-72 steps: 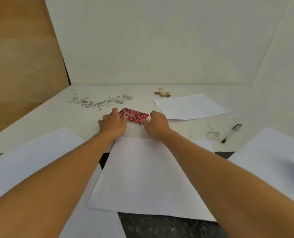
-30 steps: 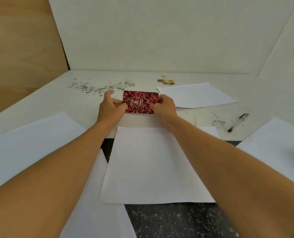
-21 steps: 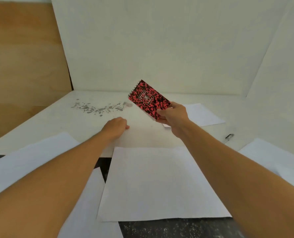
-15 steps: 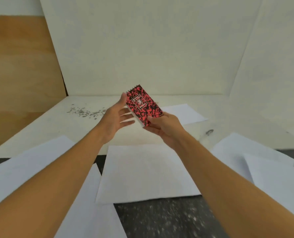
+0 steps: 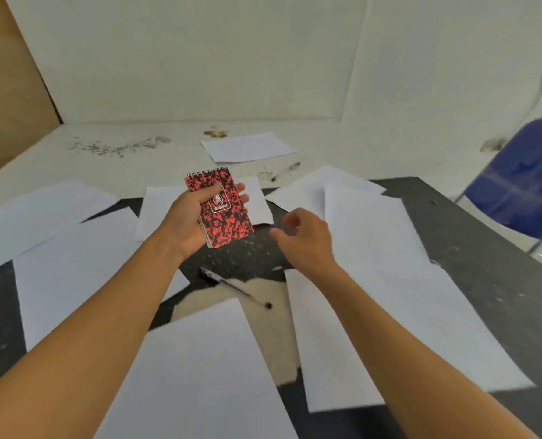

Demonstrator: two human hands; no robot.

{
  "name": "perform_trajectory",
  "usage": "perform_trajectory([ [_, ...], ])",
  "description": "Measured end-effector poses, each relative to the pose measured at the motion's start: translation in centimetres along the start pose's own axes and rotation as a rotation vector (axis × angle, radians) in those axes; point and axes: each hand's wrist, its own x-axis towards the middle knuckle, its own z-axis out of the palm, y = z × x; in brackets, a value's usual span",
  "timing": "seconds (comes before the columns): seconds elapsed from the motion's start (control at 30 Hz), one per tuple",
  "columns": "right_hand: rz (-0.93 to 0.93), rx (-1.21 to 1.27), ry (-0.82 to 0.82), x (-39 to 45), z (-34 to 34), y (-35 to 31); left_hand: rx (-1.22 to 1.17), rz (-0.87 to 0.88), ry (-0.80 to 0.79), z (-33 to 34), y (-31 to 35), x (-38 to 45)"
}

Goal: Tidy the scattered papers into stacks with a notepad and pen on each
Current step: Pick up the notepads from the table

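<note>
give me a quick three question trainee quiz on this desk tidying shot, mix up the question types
1. True or false: the right hand grips the red notepad.
2. How many pens show? A) none B) one C) two
3. Fill in: the near pen lies on the ____, not on a stack of paper.

Key
1. False: the left hand holds it, thumb across the cover; the right hand holds nothing.
2. C: the near pen, and a far pen beside the far sheet.
3. table.
</note>
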Motion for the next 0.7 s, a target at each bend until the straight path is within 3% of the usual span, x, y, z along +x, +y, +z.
perform_trajectory([
  [0.07,-0.005,-0.217,0.078,-0.6,-1.5,2.8,0.016,-0.016,-0.007,0.5,-0.4,-1.1],
  [0.2,0.189,-0.52,-0.078,-2.6,-4.4,7.3,0.08,-0.024,-0.021,2.3,-1.7,-3.4],
  [0.37,0.172,-0.535,-0.173,-4.2,-4.8,9.4,0.162,-0.065,-0.028,3.2,-3.5,-5.2],
  [0.7,0.183,-0.574,-0.062,-1.8,-4.5,8.0,0.218,-0.079,-0.006,3.8,-4.8,-5.3],
])
